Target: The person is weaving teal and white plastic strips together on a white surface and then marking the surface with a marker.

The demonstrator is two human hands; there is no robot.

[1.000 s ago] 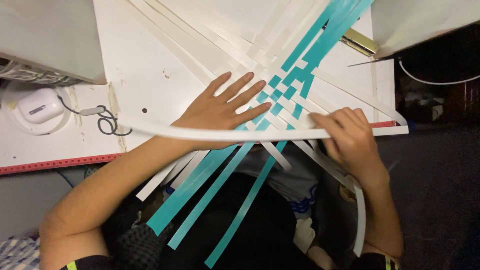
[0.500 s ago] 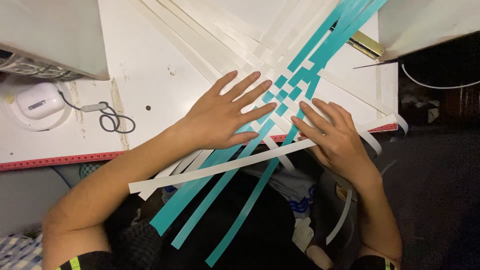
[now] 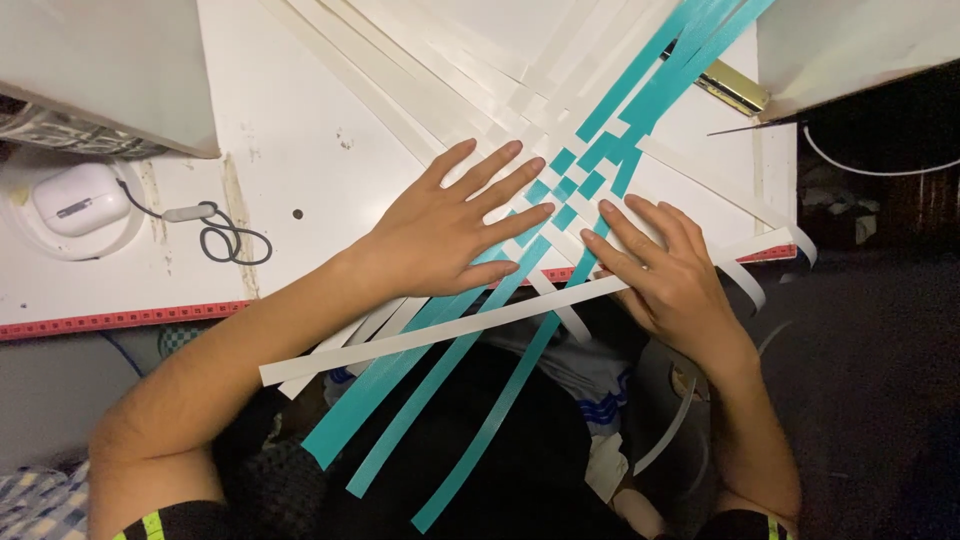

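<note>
White paper strips (image 3: 470, 80) and teal paper strips (image 3: 660, 70) cross in a woven patch (image 3: 572, 180) on a white table (image 3: 290, 150). My left hand (image 3: 450, 230) lies flat on the weave's left side, fingers spread. My right hand (image 3: 670, 270) presses flat on a long white strip (image 3: 420, 335) that runs across the table's front edge. The teal strip ends (image 3: 400, 420) hang off the table over my lap.
A white round device (image 3: 75, 200) with a dark coiled cable (image 3: 230, 240) sits at the left. A red ruler edge (image 3: 120, 320) lines the table front. A brass hinge (image 3: 735, 85) shows at the upper right by a board.
The long white strip has swung from level across the table edge to a slant, its left end lower. My right hand has opened flat onto it beside the weave.
</note>
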